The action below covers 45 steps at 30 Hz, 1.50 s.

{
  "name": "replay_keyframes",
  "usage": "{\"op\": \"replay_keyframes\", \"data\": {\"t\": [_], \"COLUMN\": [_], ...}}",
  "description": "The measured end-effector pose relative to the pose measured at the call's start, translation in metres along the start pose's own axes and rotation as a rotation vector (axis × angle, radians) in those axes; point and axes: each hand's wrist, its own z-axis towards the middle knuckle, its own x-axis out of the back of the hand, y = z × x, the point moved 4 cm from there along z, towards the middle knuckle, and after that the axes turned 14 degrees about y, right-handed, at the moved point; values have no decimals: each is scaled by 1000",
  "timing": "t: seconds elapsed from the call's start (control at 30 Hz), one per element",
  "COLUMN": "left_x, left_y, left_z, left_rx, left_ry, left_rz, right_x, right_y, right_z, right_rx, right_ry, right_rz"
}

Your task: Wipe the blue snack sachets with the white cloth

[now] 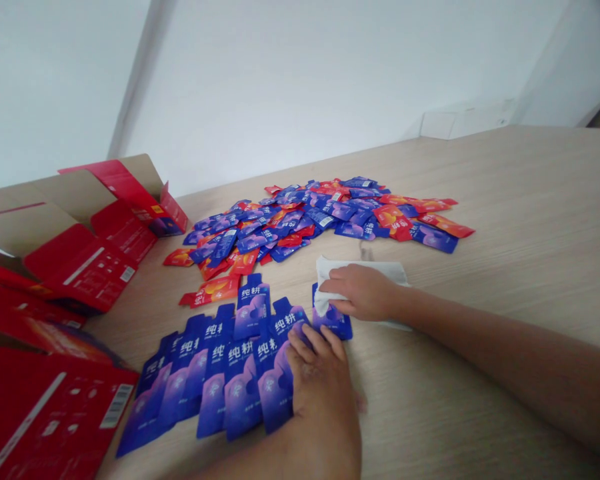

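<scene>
Beneath my right hand (363,290) is a folded white tissue (393,270), gripped by the fingers and lying over part of a single blue-purple sachet (337,325). My left hand (323,373) lies palm down with its fingers stretched over the right end of a group of overlapping blue sachets (243,387); its thumb is hidden. These sachets lie face up, in two rough rows, with their narrow necks pointing away from me. Another blue sachet (253,307) sits at the top of the group.
Farther back, a wide heap of mixed blue and orange-red sachets (325,207) covers the wooden table (520,220). Several open red cardboard boxes (55,407) stand along the left side. A white wall runs behind the table, with a small white box (437,125) against it.
</scene>
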Motion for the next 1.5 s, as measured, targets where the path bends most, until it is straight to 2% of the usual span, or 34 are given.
{"op": "replay_keyframes", "data": {"t": [0.1,0.3,0.47,0.57,0.77,0.83,0.97,1.03,1.23,1.43,1.5], "left_x": [0,-3,3,6,2,2,5,7,7,8,7], "left_y": [0,0,-2,-1,0,1,1,1,1,0,0], "left_z": [0,0,-1,-1,-1,-2,-1,-1,-1,-1,-2], "left_rx": [13,7,-12,-20,13,5,3,14,13,12,3], "left_ry": [7,2,16,8,12,17,26,29,31,39,39], "left_rz": [5,-24,14,9,37,45,69,63,44,46,50], "right_x": [0,-1,1,0,-4,-4,-3,-4,-4,-3,-4], "right_y": [-3,17,-6,-11,16,16,-3,-6,17,-6,-6], "right_z": [0,1,0,0,0,-1,-1,0,0,-1,0], "right_rx": [26,-111,-17,-31,-221,-209,-88,-85,-252,-65,-76], "right_ry": [-7,23,2,-9,45,46,20,11,37,13,15], "right_rz": [8,-52,41,62,-61,-55,23,40,-60,41,38]}}
